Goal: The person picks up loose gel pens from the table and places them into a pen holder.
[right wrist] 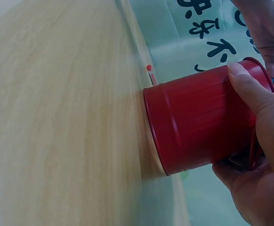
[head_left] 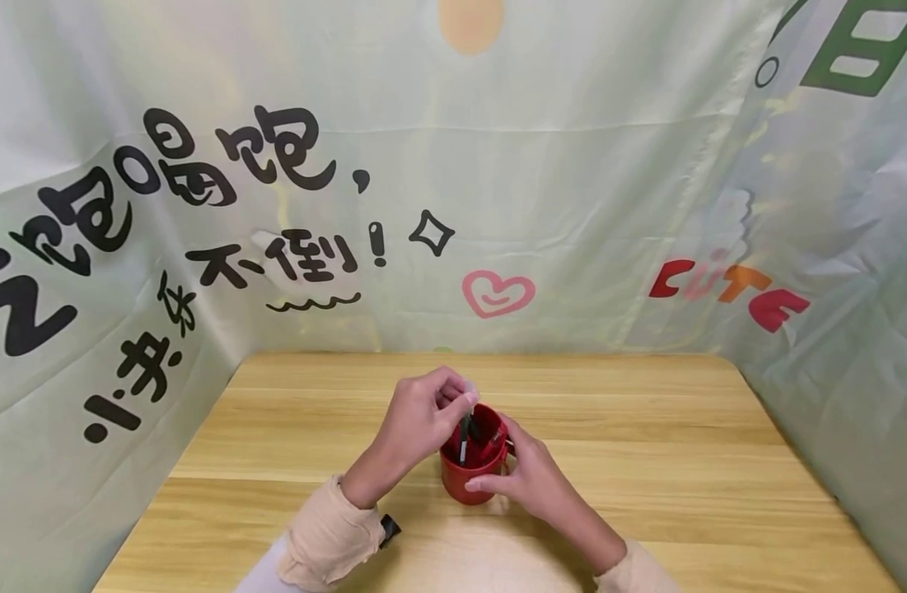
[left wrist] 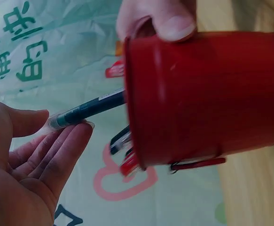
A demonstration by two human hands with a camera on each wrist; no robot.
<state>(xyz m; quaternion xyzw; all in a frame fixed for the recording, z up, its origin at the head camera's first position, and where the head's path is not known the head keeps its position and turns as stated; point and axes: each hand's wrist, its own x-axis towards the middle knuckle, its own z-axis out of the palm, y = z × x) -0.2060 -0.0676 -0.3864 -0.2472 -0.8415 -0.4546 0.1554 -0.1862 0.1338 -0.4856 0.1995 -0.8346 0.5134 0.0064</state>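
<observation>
A red metal pail (head_left: 460,486) stands on the table with several pens inside. My right hand (head_left: 530,478) grips it from the right side, thumb on the near wall in the right wrist view. My left hand (head_left: 423,412) is over the rim and pinches the clear end of a dark green pen (left wrist: 92,107) between thumb and fingers. The lower part of that pen is hidden inside the pail. Red pen ends (left wrist: 129,163) and a black pen with a clear end (left wrist: 121,143) stick out past the rim in the left wrist view.
The pail is on a wooden table (head_left: 312,412). Printed cloth (head_left: 586,189) hangs along its back and sides. A red-tipped pen or marker (right wrist: 150,73) shows beyond the pail's base in the right wrist view. Near my left wrist is a small black object (head_left: 389,531).
</observation>
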